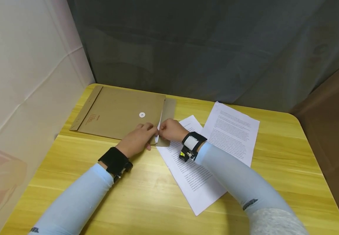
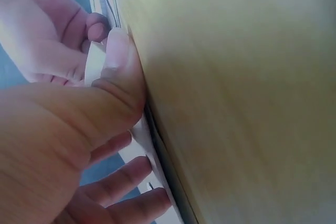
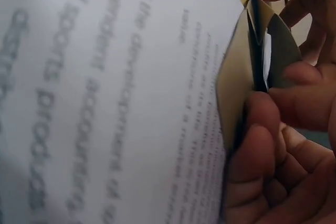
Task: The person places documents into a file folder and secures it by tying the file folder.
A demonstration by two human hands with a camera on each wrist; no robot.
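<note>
My left hand (image 1: 138,138) sits on the open end of the brown envelope (image 1: 122,112), fingers curled, thumb (image 2: 123,66) pressing the envelope's edge against a thin white sheet edge (image 1: 159,125) that pokes out of the mouth. In the left wrist view the thumb pad lies flat on the envelope's rim, with the other fingers (image 2: 121,174) spread loosely below.

My right hand (image 1: 170,129) meets it at 3 o'clock, fingertips almost touching. It pinches the envelope flap (image 1: 168,112) and the white edge inside it; the right wrist view shows the fingers (image 3: 252,150) curled round the folded brown flap (image 3: 233,93), a sliver of white in the fold.

The envelope lies flat on the yellow wooden surface (image 1: 146,195), stretching from my hands toward 10 o'clock, with a white round closure disc (image 1: 142,114) near its open end and red print near its far end. The flap stands out at 12 o'clock from my right hand.

2 printed sheets lie loose on the surface. 1 (image 1: 191,176) runs under my right wrist toward 5 o'clock. The other (image 1: 234,130) lies at 3 o'clock, overlapping the 1st at its upper edge.

Black wrist bands on both arms, pale blue sleeves. Grey curtain (image 1: 216,49) at 12 o'clock behind the surface, a white cloth wall (image 1: 25,65) at 9 o'clock.
</note>
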